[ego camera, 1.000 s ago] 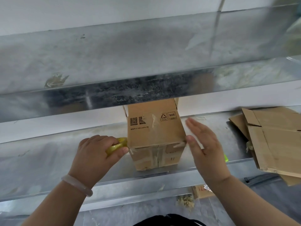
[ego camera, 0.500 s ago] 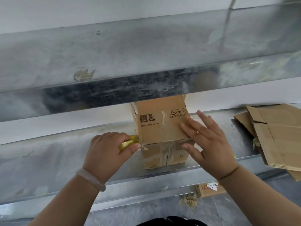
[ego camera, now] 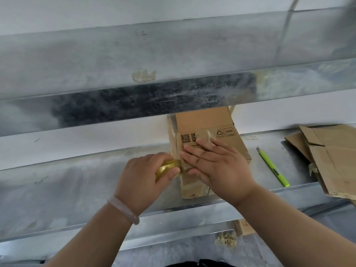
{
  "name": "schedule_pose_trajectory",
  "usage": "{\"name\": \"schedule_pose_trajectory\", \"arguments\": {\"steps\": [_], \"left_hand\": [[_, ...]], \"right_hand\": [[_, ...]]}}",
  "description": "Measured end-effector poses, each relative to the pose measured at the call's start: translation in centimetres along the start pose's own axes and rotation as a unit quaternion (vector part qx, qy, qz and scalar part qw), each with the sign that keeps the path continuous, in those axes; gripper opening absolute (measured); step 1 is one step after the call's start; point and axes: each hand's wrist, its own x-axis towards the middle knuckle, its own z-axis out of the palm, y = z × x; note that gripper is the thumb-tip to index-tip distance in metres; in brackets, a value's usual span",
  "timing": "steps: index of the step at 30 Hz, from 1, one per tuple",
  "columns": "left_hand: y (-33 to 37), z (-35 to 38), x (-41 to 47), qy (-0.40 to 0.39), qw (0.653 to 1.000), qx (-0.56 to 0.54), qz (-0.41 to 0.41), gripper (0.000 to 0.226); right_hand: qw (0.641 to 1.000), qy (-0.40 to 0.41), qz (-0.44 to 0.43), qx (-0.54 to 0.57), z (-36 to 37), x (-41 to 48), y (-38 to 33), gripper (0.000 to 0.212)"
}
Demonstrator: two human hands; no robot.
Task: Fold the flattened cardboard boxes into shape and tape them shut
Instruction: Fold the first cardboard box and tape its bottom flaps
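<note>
A small folded cardboard box (ego camera: 229, 143) stands on the metal shelf (ego camera: 77, 182), with clear tape across its top and front. My left hand (ego camera: 142, 182) grips a roll of yellowish clear tape (ego camera: 168, 167) against the box's left edge. My right hand (ego camera: 217, 166) lies flat on the box's top and front left corner, fingers straight, pressing on the tape there. A flap (ego camera: 202, 120) stands up at the back of the box.
A green utility knife (ego camera: 272, 166) lies on the shelf right of the box. Flattened cardboard boxes (ego camera: 331, 157) are stacked at the far right. A second metal shelf (ego camera: 134, 64) hangs close overhead. Cardboard scraps (ego camera: 240, 231) lie on the floor below.
My right hand moved from the box's right side across its top to the left corner and now presses there. My left hand with the tape stayed at the left edge. The green knife is uncovered.
</note>
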Motion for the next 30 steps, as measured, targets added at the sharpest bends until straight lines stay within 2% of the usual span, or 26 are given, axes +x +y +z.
{"name": "schedule_pose_trajectory", "arguments": {"steps": [4,11,15,17,19,24,30], "left_hand": [[-1.2,-0.5,-0.9,-0.029,0.996,-0.083,0.032,0.042],[-1.7,-0.6,-0.3,-0.022,0.999,0.012,0.042,0.073],[-1.5,-0.8,-0.1,-0.099,0.995,0.022,-0.008,0.099],[-1.7,-0.9,0.1,-0.114,0.993,0.034,-0.011,0.107],[-2.0,-1.0,0.3,-0.112,0.994,0.017,0.009,0.098],[-3.4,-0.8,-0.5,-0.041,0.997,-0.059,0.032,0.046],[-2.4,0.7,-1.2,-0.013,0.988,-0.148,-0.035,0.039]], "right_hand": [[1.000,0.007,-0.005,0.006,0.0,-0.2,0.0,0.037],[1.000,0.000,0.000,0.016,-0.2,-0.3,0.0,0.037],[1.000,-0.002,-0.003,0.015,-0.2,-0.2,0.0,0.037],[1.000,-0.002,-0.002,0.014,-0.1,-0.1,0.1,0.037],[1.000,-0.006,-0.003,0.014,-0.1,-0.1,0.2,0.037],[1.000,-0.004,0.002,0.017,-0.1,-0.1,0.4,0.038],[1.000,0.001,0.001,0.016,-0.2,-0.2,0.4,0.037]]}}
